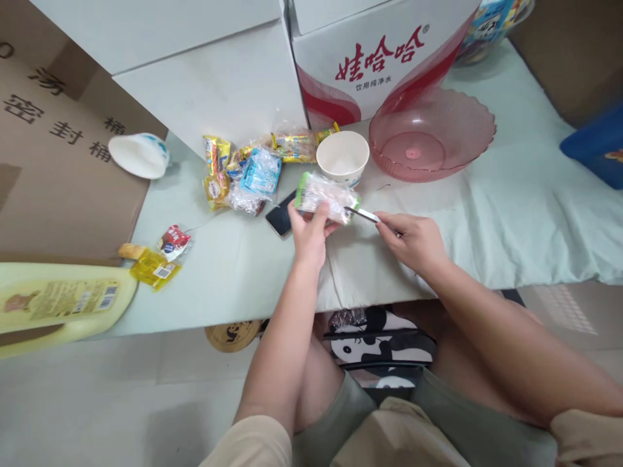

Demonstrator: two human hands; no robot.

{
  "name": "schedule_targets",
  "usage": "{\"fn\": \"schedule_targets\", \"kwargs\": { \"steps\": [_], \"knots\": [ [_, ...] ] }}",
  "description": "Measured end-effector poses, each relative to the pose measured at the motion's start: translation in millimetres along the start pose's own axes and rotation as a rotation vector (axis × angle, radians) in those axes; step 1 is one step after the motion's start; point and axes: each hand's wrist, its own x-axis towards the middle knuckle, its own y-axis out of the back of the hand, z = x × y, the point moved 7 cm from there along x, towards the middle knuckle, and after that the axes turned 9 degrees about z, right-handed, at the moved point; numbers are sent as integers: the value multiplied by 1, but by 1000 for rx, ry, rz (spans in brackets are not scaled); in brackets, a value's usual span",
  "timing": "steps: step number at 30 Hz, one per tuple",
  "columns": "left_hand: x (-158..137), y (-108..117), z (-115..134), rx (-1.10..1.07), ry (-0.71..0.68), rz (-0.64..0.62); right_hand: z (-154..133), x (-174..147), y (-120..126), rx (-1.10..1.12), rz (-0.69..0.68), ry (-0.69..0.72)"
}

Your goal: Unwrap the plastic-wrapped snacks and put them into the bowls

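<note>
My left hand (311,237) is closed on a clear plastic packet with green ends (325,194), lifted over the table's front part. Pale contents show through its film. In my right hand (413,240) is a slim white-and-dark bladed tool (366,215), whose tip touches or nearly touches the packet's right side. I cannot tell if it is a knife or scissors. Just behind the packet stands a white paper bowl (343,155). A phone (281,217) lies flat beside my left hand, partly hidden by the packet and fingers.
Several wrapped snacks (260,172) lie in a heap behind the phone. A pink fluted plastic basin (433,139) stands at back right before a white carton (370,65). To the left are a tipped paper bowl (139,155), wrappers (156,267) and a yellow bottle (63,301).
</note>
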Motion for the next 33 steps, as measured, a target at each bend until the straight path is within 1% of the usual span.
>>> {"fn": "schedule_targets", "kwargs": {
  "steps": [2,4,7,10,11,13,15,16,17,19,21,22,23,25,27,28,29,30,31,32,33],
  "knots": [
    [2,7,2,-13,25,48,13,0,6,-77,11,-33],
    [-1,7,0,8,24,36,25,2,11,-157,34,-55],
    [-12,-3,-8,70,5,-58,37,7,16,-268,61,-61],
    [-21,-13,-12,215,-65,-140,36,10,18,-306,95,-14],
    [-21,-14,-10,290,-115,-141,33,10,18,-291,109,14],
    [-17,-9,-1,440,-245,-87,26,9,16,-208,112,83],
    [-11,-2,11,519,-367,-2,17,6,9,-80,67,151],
    [-9,1,15,523,-411,14,13,4,5,-17,32,182],
    [-7,1,19,514,-445,-3,9,2,1,37,-3,207],
    [-7,-5,22,510,-478,-112,2,0,-6,112,-60,237],
    [-8,-11,20,537,-458,-207,-4,-1,-10,152,-93,241],
    [-6,-11,19,533,-429,-203,-5,-1,-10,167,-101,240],
    [-4,-7,19,500,-392,-160,-6,-1,-9,181,-105,239],
    [5,8,20,365,-306,-3,-2,2,-3,199,-74,223],
    [13,25,21,248,-237,146,11,8,11,174,34,156],
    [17,32,21,231,-214,192,20,11,20,142,112,105],
    [20,37,21,243,-199,209,28,13,29,110,189,56],
    [22,40,21,275,-199,202,35,14,35,90,250,22],
    [24,41,22,319,-212,175,38,15,39,92,282,8],
    [25,40,24,367,-239,137,39,15,40,113,283,17],
    [25,39,26,414,-276,98,36,15,38,143,255,48]
  ]
}}
